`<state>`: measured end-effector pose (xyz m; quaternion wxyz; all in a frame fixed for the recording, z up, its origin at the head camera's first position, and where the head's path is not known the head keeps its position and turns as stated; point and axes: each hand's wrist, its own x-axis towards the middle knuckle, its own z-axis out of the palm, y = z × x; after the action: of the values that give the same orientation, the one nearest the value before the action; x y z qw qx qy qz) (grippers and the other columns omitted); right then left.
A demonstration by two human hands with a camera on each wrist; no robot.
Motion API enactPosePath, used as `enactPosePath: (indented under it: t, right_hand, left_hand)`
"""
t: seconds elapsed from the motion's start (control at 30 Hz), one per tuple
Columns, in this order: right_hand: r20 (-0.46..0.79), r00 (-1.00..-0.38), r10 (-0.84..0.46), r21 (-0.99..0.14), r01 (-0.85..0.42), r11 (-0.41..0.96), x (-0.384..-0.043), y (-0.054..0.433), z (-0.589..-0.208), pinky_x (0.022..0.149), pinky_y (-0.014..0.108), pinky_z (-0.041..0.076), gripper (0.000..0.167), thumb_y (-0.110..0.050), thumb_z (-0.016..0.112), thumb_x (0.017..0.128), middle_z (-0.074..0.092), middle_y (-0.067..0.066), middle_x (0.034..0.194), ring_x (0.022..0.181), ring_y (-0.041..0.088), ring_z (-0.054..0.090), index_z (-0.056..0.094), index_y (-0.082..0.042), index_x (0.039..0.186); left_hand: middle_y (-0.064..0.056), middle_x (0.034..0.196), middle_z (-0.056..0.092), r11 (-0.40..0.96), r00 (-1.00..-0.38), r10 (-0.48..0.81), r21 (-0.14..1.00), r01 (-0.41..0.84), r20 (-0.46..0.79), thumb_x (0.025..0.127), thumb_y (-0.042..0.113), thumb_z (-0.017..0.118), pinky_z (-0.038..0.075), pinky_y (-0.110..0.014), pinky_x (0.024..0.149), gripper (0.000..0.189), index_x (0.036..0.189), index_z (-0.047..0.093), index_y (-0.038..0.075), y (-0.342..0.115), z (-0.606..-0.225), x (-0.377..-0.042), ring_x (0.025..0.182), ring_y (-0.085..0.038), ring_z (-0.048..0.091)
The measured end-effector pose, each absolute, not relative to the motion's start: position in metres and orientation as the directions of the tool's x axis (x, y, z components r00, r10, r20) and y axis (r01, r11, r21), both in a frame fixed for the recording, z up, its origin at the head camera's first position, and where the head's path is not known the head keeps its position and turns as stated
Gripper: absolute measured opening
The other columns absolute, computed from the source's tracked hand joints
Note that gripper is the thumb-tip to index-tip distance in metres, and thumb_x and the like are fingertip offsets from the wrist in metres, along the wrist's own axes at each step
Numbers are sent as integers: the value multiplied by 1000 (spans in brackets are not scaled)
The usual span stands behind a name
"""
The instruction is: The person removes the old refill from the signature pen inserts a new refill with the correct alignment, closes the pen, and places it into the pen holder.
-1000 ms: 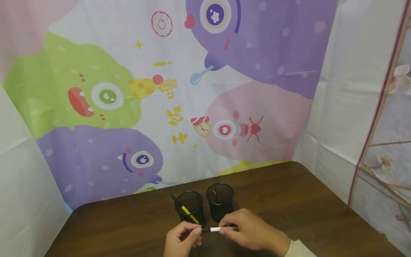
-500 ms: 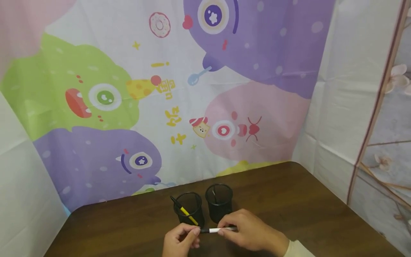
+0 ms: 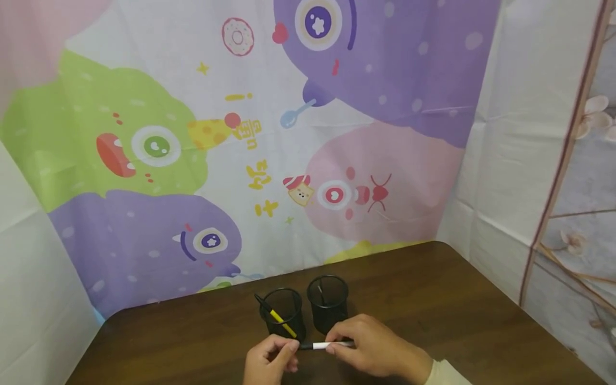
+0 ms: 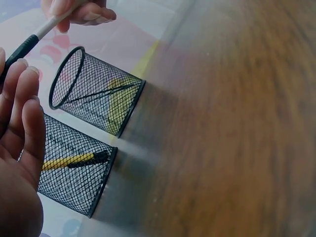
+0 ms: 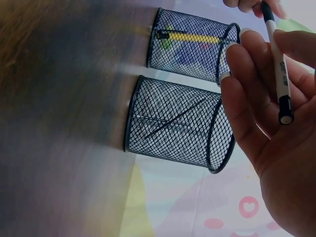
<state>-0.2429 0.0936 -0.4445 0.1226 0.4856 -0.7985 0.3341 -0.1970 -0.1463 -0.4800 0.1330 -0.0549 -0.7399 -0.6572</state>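
A slim pen with a white barrel [image 3: 321, 346] and black ends is held level between both hands, low in front of two black mesh cups. My left hand [image 3: 269, 359] pinches its black end between thumb and fingertips. The white barrel is pinched by my right hand [image 3: 377, 345], and its far end comes out past the thumb in the right wrist view. Just behind the left hand stands the left mesh cup [image 3: 276, 328], with a yellow and black pen [image 3: 283, 322] leaning in it. Behind the right hand, the right mesh cup [image 3: 327, 319] contains a thin dark stick [image 5: 173, 120].
Both cups stand on a dark brown wooden table [image 3: 414, 289]. A cartoon-printed cloth [image 3: 269, 235] hangs behind the table's back edge. Pale cloth sides [image 3: 500, 176] rise at left and right, the right one bordering a floral panel [image 3: 572, 214].
The head view has shifted slightly, so the scene sits a little further left. Both hands keep their hold on the white pen, with almost no movement.
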Motion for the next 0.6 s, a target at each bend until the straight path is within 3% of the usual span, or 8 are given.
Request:
enactPosePath:
  t: [0.6]
  right_hand:
    - [510,-500,-700,-434,-852,292,-244,94,-446,65,9,45,9,-28,67,99,63,-22,85,71,-8,53,72,-21,97]
  left_hand:
    - [0,58,63,177,-952,-87,945,274,293,93,12,72,58,-36,49,25,74,63,-1,-146,-481,-196,49,-12,63]
